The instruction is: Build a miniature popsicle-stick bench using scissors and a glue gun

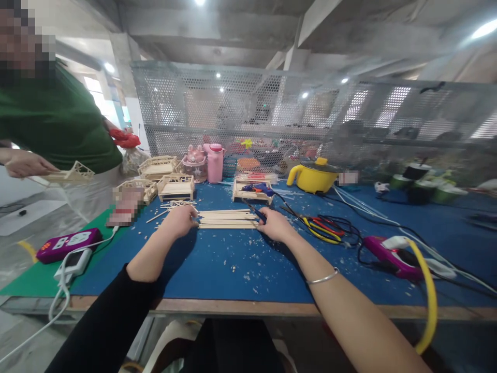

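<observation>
A row of thin wooden sticks (227, 219) lies side by side on the blue mat. My left hand (179, 221) is closed at their left ends, thumb and fingers pinched against them. At the right ends, my right hand (274, 225) is closed around a slim dark-blue hand tool (261, 214); its kind is unclear, and its thin tip points left over the sticks. Just behind rests a blue glue gun (262, 189) on a small wooden bed-like frame (241, 195). Short loose sticks (176, 204) are scattered behind my left hand.
Wooden model beds (176, 187) stand at the back left, near a pink bottle (215, 165). A yellow pot (316, 177), coiled cables (330, 230) and a purple power strip (394, 256) are rightward. At left, a person in green (58, 119) holds a wooden piece.
</observation>
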{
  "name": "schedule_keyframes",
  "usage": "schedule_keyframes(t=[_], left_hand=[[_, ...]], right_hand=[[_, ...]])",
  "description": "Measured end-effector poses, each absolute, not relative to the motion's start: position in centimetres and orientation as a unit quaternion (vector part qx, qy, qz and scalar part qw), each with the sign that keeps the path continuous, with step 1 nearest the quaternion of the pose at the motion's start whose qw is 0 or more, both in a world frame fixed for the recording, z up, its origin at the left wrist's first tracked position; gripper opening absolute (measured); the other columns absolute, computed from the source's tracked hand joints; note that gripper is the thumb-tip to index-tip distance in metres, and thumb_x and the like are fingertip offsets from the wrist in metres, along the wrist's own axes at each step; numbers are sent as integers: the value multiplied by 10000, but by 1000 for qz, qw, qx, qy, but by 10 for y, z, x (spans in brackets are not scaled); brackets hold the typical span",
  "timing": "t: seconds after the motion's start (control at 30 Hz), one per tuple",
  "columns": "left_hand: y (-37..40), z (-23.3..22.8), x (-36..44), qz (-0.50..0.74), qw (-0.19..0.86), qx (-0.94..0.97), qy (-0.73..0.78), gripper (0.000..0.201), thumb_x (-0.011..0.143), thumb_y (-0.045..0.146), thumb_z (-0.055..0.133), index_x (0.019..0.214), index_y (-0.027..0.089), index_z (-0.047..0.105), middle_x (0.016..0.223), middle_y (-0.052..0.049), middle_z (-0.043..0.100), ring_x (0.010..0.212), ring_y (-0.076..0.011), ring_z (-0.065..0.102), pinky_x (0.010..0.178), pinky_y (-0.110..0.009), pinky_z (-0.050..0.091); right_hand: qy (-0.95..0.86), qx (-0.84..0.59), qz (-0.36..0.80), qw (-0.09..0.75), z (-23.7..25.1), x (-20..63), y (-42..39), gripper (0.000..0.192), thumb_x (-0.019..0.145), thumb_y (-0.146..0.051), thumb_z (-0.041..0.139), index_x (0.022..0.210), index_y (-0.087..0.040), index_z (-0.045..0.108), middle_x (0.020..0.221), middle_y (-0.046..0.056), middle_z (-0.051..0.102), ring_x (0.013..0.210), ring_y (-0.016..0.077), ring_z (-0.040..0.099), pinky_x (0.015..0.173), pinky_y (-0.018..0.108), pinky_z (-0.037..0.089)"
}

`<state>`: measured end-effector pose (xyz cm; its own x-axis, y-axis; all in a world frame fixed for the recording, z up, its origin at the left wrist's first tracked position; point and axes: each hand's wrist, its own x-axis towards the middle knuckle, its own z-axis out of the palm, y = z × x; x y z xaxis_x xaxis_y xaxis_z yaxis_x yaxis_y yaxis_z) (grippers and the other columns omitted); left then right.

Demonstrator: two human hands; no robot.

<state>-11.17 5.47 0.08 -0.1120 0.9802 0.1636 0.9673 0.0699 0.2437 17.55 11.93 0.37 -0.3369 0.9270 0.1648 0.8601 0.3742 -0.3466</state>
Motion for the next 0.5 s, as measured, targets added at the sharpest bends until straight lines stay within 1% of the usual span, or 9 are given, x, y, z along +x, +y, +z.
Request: schedule_keyframes(t=[0.07, 0.13, 0.2, 0.27, 0.33, 0.4, 0.5], left_hand=[[52, -1, -115, 153, 37, 663, 732, 260, 677, 219, 661, 935, 181, 675, 813, -42, 701, 807, -208, 639, 706, -261, 456], [51, -4, -115, 152, 39, 665, 730, 231, 682, 230, 650, 905, 176, 684, 815, -50, 704, 814, -216, 641, 721, -272, 464], [52, -7, -112, 153, 25, 660, 735, 199, 726, 222, 588, 889, 177, 695, 862, -71, 709, 859, -232, 641, 762, -294, 469], [53, -10, -106, 173, 8, 646, 744, 275, 772, 171, 496, 974, 171, 683, 942, -90, 705, 923, -237, 635, 819, -311, 464], [55, -13, -100, 208, 6, 631, 747, 369, 784, 115, 442, 1101, 150, 628, 1000, -100, 695, 966, -228, 627, 857, -312, 457], [57, -15, -92, 250, 14, 621, 743, 420, 785, 90, 438, 1185, 125, 562, 1050, -107, 679, 1003, -212, 615, 885, -298, 452], [59, -20, -80, 293, 5, 618, 730, 465, 799, 98, 449, 1263, 107, 473, 1230, -131, 593, 1132, -202, 550, 967, -296, 411]], right_hand=[[-811, -551, 98, 167, 3, 175, 119, 251, 661, -111, 605, 895, -200, 606, 807, 30, 671, 725, 162, 570, 607, 215, 339], [-809, -554, 97, 169, 2, 176, 121, 247, 674, -109, 590, 903, -198, 606, 820, 38, 674, 743, 171, 578, 615, 219, 344], [-804, -561, 96, 176, 1, 177, 123, 242, 696, -102, 560, 916, -195, 602, 848, 50, 676, 767, 181, 587, 630, 224, 355], [-795, -570, 97, 185, -1, 178, 125, 262, 705, -84, 536, 936, -191, 597, 879, 63, 678, 797, 192, 598, 645, 229, 368], [-787, -578, 97, 194, -2, 178, 127, 299, 703, -66, 526, 968, -190, 589, 915, 74, 679, 839, 202, 607, 664, 232, 380], [-782, -582, 100, 201, -2, 178, 128, 338, 710, -60, 523, 1016, -193, 576, 958, 79, 679, 880, 207, 614, 684, 230, 390], [-777, -586, 109, 204, 0, 175, 128, 387, 729, -62, 519, 1091, -196, 543, 990, 77, 679, 913, 201, 624, 694, 217, 401]])
